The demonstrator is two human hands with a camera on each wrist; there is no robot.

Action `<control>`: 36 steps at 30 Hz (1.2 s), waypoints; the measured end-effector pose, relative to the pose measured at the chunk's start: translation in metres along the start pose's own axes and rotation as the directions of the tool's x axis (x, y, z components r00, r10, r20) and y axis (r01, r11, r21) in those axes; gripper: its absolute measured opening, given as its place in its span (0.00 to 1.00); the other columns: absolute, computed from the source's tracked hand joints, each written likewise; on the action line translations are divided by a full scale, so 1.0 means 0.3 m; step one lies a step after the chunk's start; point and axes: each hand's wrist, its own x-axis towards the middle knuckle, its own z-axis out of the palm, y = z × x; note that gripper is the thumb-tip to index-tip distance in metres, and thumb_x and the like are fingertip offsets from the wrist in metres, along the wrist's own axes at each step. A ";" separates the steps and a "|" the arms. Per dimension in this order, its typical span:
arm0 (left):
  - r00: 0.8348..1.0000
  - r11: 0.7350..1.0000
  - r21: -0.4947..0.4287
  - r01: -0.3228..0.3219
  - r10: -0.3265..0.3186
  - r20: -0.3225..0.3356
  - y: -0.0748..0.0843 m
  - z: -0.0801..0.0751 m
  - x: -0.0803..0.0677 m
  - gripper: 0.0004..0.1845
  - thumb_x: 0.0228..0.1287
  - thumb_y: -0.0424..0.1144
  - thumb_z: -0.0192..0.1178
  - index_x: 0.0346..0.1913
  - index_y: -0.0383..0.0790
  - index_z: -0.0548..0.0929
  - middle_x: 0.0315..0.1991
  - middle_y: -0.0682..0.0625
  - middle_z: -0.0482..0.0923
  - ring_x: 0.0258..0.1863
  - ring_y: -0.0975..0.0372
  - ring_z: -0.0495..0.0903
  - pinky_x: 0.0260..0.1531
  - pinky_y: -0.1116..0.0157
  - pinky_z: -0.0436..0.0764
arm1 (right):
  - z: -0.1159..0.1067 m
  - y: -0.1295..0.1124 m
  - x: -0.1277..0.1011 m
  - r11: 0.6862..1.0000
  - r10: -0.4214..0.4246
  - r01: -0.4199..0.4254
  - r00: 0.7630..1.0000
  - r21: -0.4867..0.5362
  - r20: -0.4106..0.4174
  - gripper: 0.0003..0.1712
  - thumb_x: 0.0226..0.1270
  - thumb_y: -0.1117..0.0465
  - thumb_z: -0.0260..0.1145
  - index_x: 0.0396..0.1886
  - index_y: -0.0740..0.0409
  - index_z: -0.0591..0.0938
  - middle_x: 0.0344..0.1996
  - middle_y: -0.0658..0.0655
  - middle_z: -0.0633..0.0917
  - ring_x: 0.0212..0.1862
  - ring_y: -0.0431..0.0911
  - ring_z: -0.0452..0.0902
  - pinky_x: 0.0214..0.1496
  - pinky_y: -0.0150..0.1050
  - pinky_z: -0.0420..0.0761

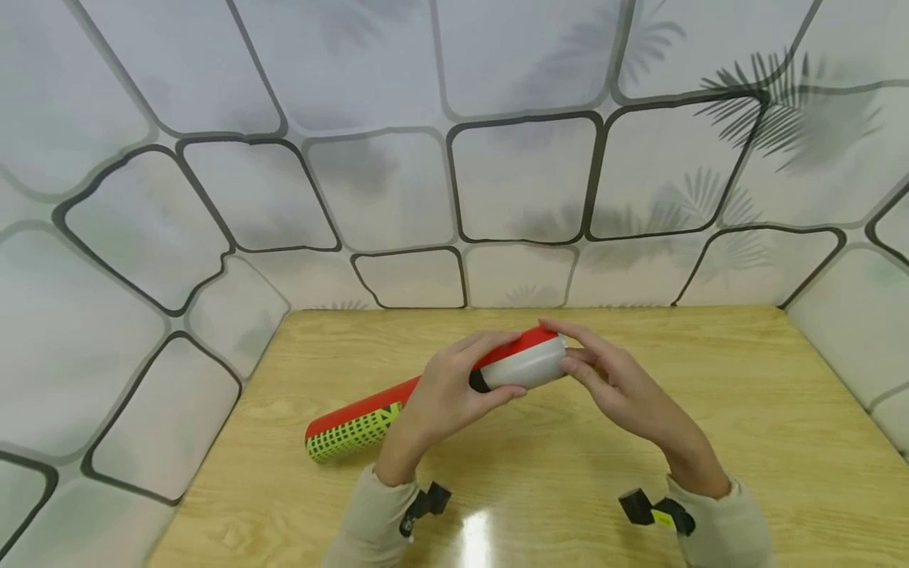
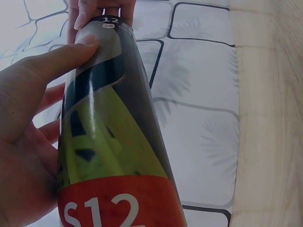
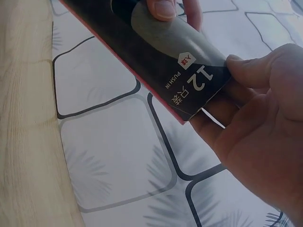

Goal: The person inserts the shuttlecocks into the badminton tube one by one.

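A long shuttlecock tube (image 1: 525, 364), printed red, grey, black and yellow-green, is held slanted above the table, its grey end up at the right. My left hand (image 1: 443, 392) grips it around its upper half, thumb along the near side. At the grey end is my right hand (image 1: 616, 388), with one finger stretched along the top edge and the thumb on the rim. In the right wrist view the right thumb (image 3: 251, 71) presses the tube's end beside a printed "12", and the other fingers curl at its mouth, partly hidden. What lies inside cannot be seen.
The light wooden table (image 1: 639, 481) runs back to a wall covering (image 1: 525, 181) with a stone-block and leaf pattern, which also rises at both sides. Black straps with small devices (image 1: 426, 501) sit on both sleeves.
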 end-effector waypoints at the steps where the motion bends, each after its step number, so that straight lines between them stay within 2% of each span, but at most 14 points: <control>1: 1.000 1.000 0.003 0.004 -0.004 0.000 0.000 0.002 0.000 0.33 0.60 0.47 0.77 0.67 0.47 0.78 0.61 0.54 0.80 0.51 0.64 0.81 0.46 0.66 0.82 | -0.001 0.001 0.000 1.000 0.007 -0.007 1.000 -0.014 -0.008 0.30 0.80 0.73 0.52 0.78 0.55 0.67 0.30 0.49 0.74 0.25 0.36 0.64 0.28 0.37 0.71; 3: 1.000 1.000 0.010 0.017 -0.017 0.001 -0.001 0.006 0.001 0.33 0.60 0.47 0.77 0.67 0.47 0.78 0.61 0.54 0.80 0.50 0.64 0.81 0.45 0.66 0.82 | -0.005 0.003 -0.001 0.999 0.031 -0.032 0.999 -0.039 -0.022 0.29 0.80 0.72 0.53 0.77 0.54 0.68 0.25 0.48 0.67 0.21 0.35 0.56 0.24 0.38 0.67; 5: 0.999 0.999 0.018 0.033 -0.033 0.004 -0.005 0.011 0.001 0.33 0.60 0.48 0.77 0.67 0.47 0.78 0.61 0.53 0.80 0.49 0.63 0.81 0.44 0.66 0.82 | -0.012 0.007 -0.003 0.996 0.052 -0.055 0.998 -0.068 -0.041 0.29 0.80 0.71 0.55 0.77 0.52 0.69 0.27 0.47 0.77 0.24 0.32 0.67 0.28 0.34 0.73; 8: 0.998 0.998 0.034 0.059 -0.059 0.007 -0.016 0.020 0.001 0.34 0.59 0.48 0.77 0.67 0.47 0.79 0.61 0.53 0.80 0.50 0.62 0.81 0.44 0.64 0.82 | -0.031 0.012 -0.008 0.988 0.083 -0.090 0.995 -0.124 -0.062 0.29 0.79 0.69 0.58 0.76 0.49 0.70 0.41 0.51 0.88 0.39 0.37 0.84 0.42 0.30 0.80; 10: 0.997 0.995 0.054 0.081 -0.082 0.011 -0.029 0.026 0.000 0.34 0.59 0.48 0.77 0.68 0.48 0.79 0.62 0.53 0.80 0.50 0.62 0.82 0.44 0.64 0.83 | -0.047 0.017 -0.013 0.982 0.093 -0.103 0.994 -0.161 -0.065 0.29 0.79 0.68 0.59 0.76 0.48 0.70 0.53 0.54 0.87 0.52 0.42 0.85 0.52 0.32 0.81; 18: 0.983 0.972 0.172 0.161 -0.173 0.057 -0.090 0.052 -0.009 0.34 0.61 0.52 0.75 0.69 0.49 0.78 0.61 0.51 0.81 0.51 0.59 0.83 0.44 0.61 0.83 | -0.095 0.039 -0.042 0.966 0.147 -0.160 0.986 -0.205 -0.078 0.24 0.80 0.64 0.59 0.72 0.49 0.74 0.56 0.55 0.86 0.57 0.46 0.83 0.55 0.29 0.79; 21: 0.974 0.961 0.204 0.187 -0.208 0.088 -0.110 0.060 -0.019 0.34 0.62 0.53 0.73 0.69 0.50 0.77 0.60 0.50 0.81 0.50 0.59 0.83 0.43 0.61 0.82 | -0.098 0.049 -0.049 0.963 0.133 -0.152 0.986 -0.223 -0.096 0.22 0.79 0.65 0.60 0.70 0.51 0.76 0.56 0.55 0.85 0.57 0.49 0.83 0.56 0.28 0.78; 25: 0.959 0.950 0.221 0.222 -0.253 0.125 -0.137 0.080 -0.026 0.33 0.62 0.52 0.74 0.69 0.50 0.78 0.60 0.49 0.82 0.49 0.58 0.82 0.42 0.60 0.82 | -0.097 0.085 -0.057 0.941 0.115 -0.150 0.984 -0.302 -0.133 0.20 0.79 0.65 0.61 0.67 0.54 0.79 0.56 0.54 0.86 0.55 0.48 0.84 0.55 0.26 0.77; 28: 0.950 0.944 0.238 0.230 -0.270 0.153 -0.151 0.098 -0.029 0.33 0.62 0.52 0.74 0.68 0.49 0.78 0.60 0.49 0.82 0.50 0.57 0.82 0.43 0.59 0.81 | -0.097 0.115 -0.058 0.917 0.111 -0.162 0.981 -0.365 -0.156 0.18 0.78 0.65 0.62 0.64 0.56 0.80 0.54 0.55 0.87 0.53 0.49 0.85 0.53 0.32 0.81; 31: 0.939 0.938 0.255 0.235 -0.287 0.191 -0.160 0.118 -0.029 0.33 0.62 0.53 0.73 0.69 0.49 0.78 0.61 0.51 0.81 0.53 0.58 0.82 0.44 0.59 0.81 | -0.098 0.141 -0.061 0.898 0.111 -0.173 0.979 -0.405 -0.172 0.17 0.77 0.66 0.63 0.62 0.59 0.81 0.52 0.57 0.87 0.51 0.52 0.85 0.52 0.46 0.83; 33: 0.932 0.936 0.258 0.242 -0.298 0.207 -0.162 0.130 -0.028 0.33 0.62 0.54 0.73 0.69 0.49 0.78 0.62 0.51 0.81 0.54 0.58 0.82 0.45 0.60 0.82 | -0.099 0.156 -0.065 0.885 0.112 -0.179 0.978 -0.431 -0.178 0.17 0.76 0.67 0.64 0.61 0.61 0.81 0.51 0.59 0.87 0.52 0.55 0.85 0.52 0.54 0.82; 36: 0.923 0.932 0.262 0.251 -0.312 0.224 -0.161 0.148 -0.024 0.34 0.62 0.55 0.73 0.69 0.50 0.78 0.61 0.50 0.82 0.53 0.58 0.82 0.44 0.60 0.82 | -0.100 0.172 -0.074 0.872 0.117 -0.191 0.976 -0.450 -0.186 0.18 0.75 0.67 0.64 0.62 0.62 0.80 0.53 0.62 0.86 0.53 0.58 0.83 0.53 0.61 0.80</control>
